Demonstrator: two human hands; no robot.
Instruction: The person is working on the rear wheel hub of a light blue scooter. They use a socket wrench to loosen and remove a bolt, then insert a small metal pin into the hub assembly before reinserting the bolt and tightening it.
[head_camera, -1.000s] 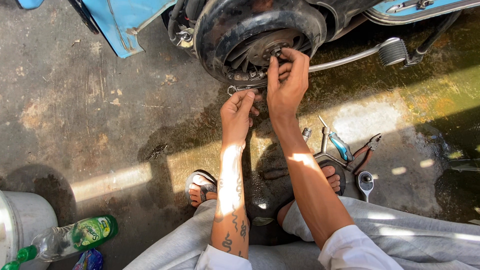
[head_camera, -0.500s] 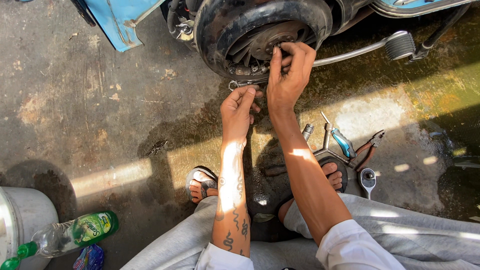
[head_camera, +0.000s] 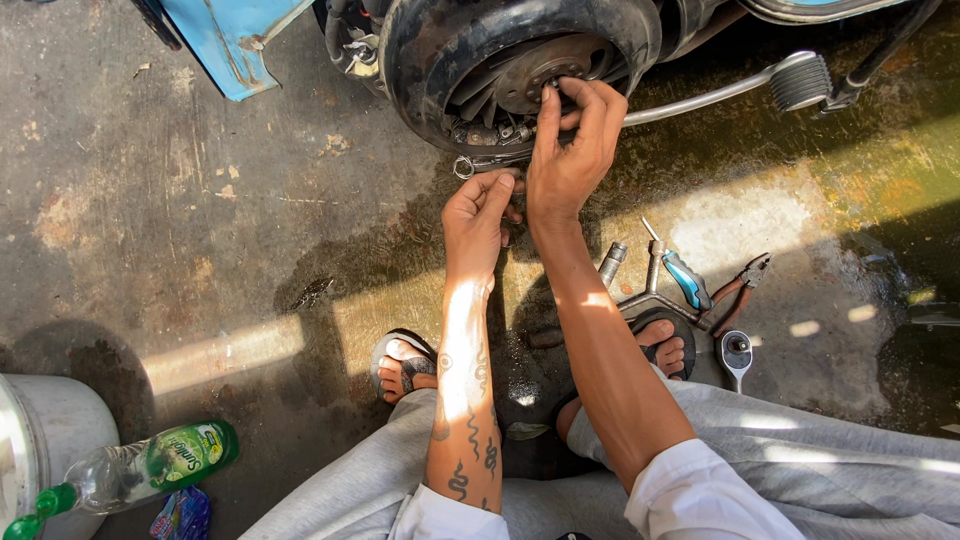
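Right hand (head_camera: 575, 150) fingers pinching wheel hub (head_camera: 540, 80), left hand (head_camera: 478, 215) fingers seemingly curled on wrench (head_camera: 480, 163), green-labelled bottle (head_camera: 140, 470) lower left.

The wheel (head_camera: 520, 70) stands at the far side of the floor (head_camera: 180, 220), with the foot pedal (head_camera: 800, 80) to its right. The right hand (head_camera: 570, 150) rests on the wheel's hub; the left hand (head_camera: 478, 215) sits just below and left of it, beside a wrench (head_camera: 480, 163). Loose tools (head_camera: 690, 285) lie on the floor right of the arms. A bottle (head_camera: 140, 470) lies near left, against a bucket (head_camera: 40, 450).
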